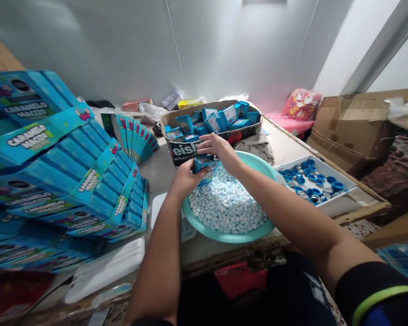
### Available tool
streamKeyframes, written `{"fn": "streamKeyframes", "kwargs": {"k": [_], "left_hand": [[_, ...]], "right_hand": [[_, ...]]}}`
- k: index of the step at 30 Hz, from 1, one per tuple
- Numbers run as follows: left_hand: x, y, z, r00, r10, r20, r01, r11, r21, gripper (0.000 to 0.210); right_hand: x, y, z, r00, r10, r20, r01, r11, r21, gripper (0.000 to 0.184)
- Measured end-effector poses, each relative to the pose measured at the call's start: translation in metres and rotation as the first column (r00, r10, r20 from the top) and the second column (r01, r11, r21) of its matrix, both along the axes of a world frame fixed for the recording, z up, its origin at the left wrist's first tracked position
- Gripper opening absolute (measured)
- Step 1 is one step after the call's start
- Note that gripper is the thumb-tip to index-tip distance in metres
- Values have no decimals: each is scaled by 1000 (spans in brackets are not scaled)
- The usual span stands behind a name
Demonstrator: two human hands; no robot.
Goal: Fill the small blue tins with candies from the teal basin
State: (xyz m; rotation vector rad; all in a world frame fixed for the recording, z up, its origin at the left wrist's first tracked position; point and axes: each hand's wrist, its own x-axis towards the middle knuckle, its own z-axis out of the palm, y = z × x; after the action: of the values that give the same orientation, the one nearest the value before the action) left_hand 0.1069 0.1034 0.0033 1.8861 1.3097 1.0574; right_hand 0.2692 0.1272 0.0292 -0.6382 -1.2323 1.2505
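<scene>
Over the near-left part of a turquoise basin point(211, 234), my left hand point(184, 180) is closed around a small blue candy box point(208, 174). The box is tilted, and fingers hide part of it. Just above it is my right hand point(219, 151), palm down, fingers stretched out to the left. A few white candies show between that palm and the box top; whether the hand touches the box I cannot tell. Heaped in the basin are pale white and light-blue candies point(231, 206). Right behind my hands stands a cut-down cardboard box point(211, 141) full of small blue candy boxes point(229, 115).
Tall stacks of blue display cartons point(88, 181) rise at the left. A fan of flat blue packs point(134, 136) lies behind them. At right, a white tray point(340, 192) holds blue caps point(319, 181). White scales point(159, 203) sit beside the basin. Brown cartons point(347, 131) stand far right.
</scene>
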Motion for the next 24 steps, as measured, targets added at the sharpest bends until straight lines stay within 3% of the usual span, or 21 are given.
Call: {"fn": "streamKeyframes", "kwargs": {"k": [7, 13, 20, 24], "left_hand": [[-2, -2, 1, 998, -4, -59, 4, 1000, 12, 50], [-2, -5, 5, 995, -2, -99, 4, 1000, 22, 51], [-3, -3, 3, 996, 5, -89, 0, 999, 53, 43], [-3, -5, 4, 998, -8, -66, 11, 999, 35, 47]], "right_hand": [[2, 3, -4, 999, -27, 25, 27, 999, 27, 49], [0, 6, -8, 986, -39, 162, 28, 997, 70, 36], [0, 9, -12, 894, -108, 435, 134, 991, -30, 37], [1, 12, -16, 853, -80, 515, 134, 989, -67, 43]]}}
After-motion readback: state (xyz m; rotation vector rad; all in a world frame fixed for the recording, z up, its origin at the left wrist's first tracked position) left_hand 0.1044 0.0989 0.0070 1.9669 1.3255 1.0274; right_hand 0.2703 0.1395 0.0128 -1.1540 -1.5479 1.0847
